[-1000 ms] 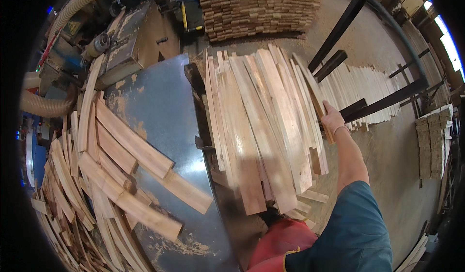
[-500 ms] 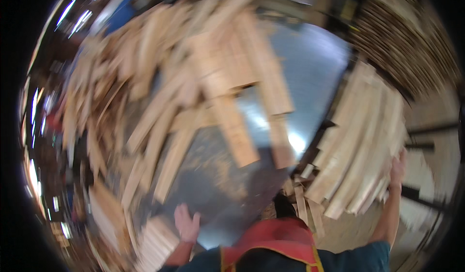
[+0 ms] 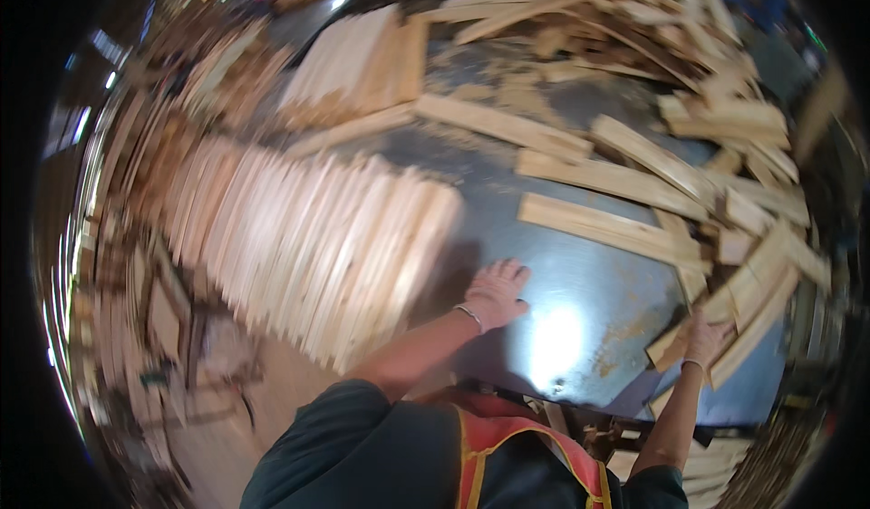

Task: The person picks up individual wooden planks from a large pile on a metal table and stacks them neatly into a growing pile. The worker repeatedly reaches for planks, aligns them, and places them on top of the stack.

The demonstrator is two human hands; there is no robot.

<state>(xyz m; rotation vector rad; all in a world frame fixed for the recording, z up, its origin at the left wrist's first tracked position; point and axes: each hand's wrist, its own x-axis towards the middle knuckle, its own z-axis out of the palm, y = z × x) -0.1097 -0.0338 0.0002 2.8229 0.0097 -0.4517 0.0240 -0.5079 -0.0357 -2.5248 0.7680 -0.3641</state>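
My left hand (image 3: 497, 294) hovers over or rests on the bare metal tabletop (image 3: 489, 237), fingers stretched and nothing in them; whether it touches the surface I cannot tell. Beside it on the left, a wide row of pale wooden strips (image 3: 317, 246) stands packed side by side. At the right, my right hand (image 3: 703, 339) lies across a wooden board (image 3: 745, 278), thumb on one side and fingers on the other. Part of that board is hidden under the hand. Another board (image 3: 757, 326) runs close alongside it.
Several loose boards (image 3: 607, 183) lie across the table's middle and right. A heap of offcuts (image 3: 625, 33) rises at the far right. Beyond the strips stands a second block of stacked pieces (image 3: 344, 60). Sawdust (image 3: 507, 96) is scattered on the tabletop.
The view has swung left, bringing the packed strips into the middle left. My right hand has left the plank stack at the side and is on a board on the table.
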